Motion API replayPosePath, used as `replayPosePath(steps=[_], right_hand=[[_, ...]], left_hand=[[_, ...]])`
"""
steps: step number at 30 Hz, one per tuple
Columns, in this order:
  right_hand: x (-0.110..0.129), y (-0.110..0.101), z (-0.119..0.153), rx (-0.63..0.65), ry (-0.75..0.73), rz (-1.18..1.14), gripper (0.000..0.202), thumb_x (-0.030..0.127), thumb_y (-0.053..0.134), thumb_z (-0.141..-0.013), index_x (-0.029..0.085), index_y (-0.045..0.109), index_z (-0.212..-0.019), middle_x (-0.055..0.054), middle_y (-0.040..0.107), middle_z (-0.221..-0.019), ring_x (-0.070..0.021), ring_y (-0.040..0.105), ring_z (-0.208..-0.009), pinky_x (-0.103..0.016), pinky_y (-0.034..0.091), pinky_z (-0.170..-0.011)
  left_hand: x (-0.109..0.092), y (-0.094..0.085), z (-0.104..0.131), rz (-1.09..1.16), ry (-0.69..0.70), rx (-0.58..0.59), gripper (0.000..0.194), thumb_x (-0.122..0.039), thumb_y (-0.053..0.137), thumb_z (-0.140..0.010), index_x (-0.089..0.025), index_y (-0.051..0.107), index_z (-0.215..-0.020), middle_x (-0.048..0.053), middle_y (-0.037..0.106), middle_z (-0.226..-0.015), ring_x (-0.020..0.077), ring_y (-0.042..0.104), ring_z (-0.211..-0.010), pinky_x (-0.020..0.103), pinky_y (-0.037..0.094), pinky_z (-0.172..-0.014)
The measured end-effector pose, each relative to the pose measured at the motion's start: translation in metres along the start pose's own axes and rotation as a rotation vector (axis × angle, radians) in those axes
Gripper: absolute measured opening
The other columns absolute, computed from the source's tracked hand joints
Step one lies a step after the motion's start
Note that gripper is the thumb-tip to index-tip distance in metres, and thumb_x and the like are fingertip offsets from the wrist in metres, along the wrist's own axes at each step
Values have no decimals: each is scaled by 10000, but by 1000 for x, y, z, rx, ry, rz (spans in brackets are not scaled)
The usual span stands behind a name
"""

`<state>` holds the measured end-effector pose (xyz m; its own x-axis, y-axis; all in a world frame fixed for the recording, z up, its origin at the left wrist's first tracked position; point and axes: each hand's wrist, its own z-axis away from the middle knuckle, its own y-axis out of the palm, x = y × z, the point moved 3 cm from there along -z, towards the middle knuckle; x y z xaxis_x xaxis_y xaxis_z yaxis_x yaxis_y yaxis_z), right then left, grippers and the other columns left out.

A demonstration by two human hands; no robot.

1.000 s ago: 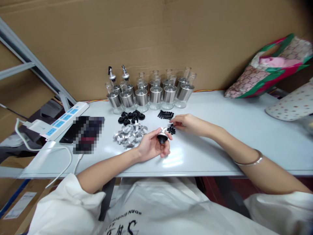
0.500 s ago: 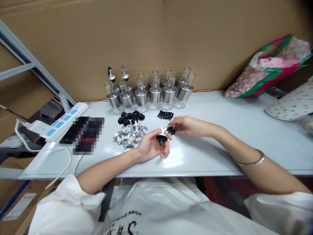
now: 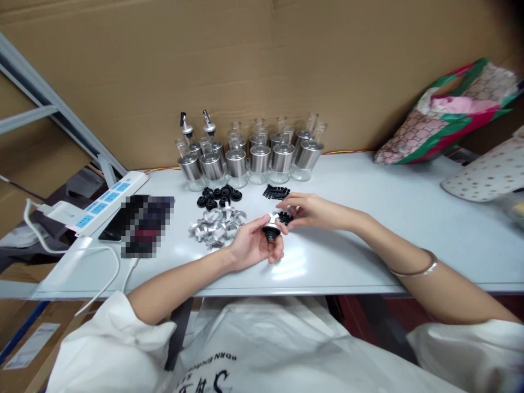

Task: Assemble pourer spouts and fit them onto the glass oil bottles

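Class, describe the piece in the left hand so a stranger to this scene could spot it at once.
On the pale table, find the left hand near the front edge. Its fingers hold the stopper piece, silver above stepped black rings. The loose silver parts heaped beside the hand show no black rings, and the black stoppers behind them show no silver.

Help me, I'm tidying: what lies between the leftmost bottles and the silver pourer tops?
The head view shows a cluster of black stoppers between the bottles and the silver pourer tops.
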<state>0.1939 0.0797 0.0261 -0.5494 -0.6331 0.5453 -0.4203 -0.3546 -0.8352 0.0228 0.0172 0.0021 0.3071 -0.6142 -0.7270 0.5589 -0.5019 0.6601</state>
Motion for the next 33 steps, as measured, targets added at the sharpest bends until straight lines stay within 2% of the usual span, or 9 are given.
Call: replayPosePath(steps=[3,8,14,28,33], right_hand=[[-3,5,-2,-31,-25,15,513,470,654,-777,192,596,-1204,-83,581,-971,-166,579,-751,-301,494,-671],[-1,13,-5,-26,-90,13,398,429,552,-867,181,623,-1169,-100,568,-1002,-189,588,-845,-317,492,-733],[0,15,-5,-21,-138,-3,340,428,491,-905,158,672,-1003,-95,552,-955,-172,579,-801,-290,480,-703],[0,12,-3,9,-117,4,249,340,501,-894,165,677,-871,-70,550,-860,-151,561,-718,-265,458,-667],[4,9,-1,30,-66,21,223,326,529,-865,166,659,-951,-73,550,-910,-162,559,-761,-276,452,-686]], left_hand=[[0,0,0,-1,2,-4,400,-518,451,-854,-134,561,-866,32,594,-532,145,529,-458,275,395,-567],[0,1,0,-14,10,4,389,-493,412,-876,-134,560,-865,34,594,-535,142,521,-442,280,398,-579],[0,1,0,-28,12,1,388,-501,418,-870,-138,556,-866,27,583,-531,141,515,-445,280,396,-579],[0,1,0,-24,14,-1,386,-510,460,-850,-136,554,-851,27,594,-526,130,511,-434,270,396,-559],[0,1,0,-25,18,4,378,-499,444,-863,-139,557,-859,27,598,-531,128,515,-436,266,398,-567]])
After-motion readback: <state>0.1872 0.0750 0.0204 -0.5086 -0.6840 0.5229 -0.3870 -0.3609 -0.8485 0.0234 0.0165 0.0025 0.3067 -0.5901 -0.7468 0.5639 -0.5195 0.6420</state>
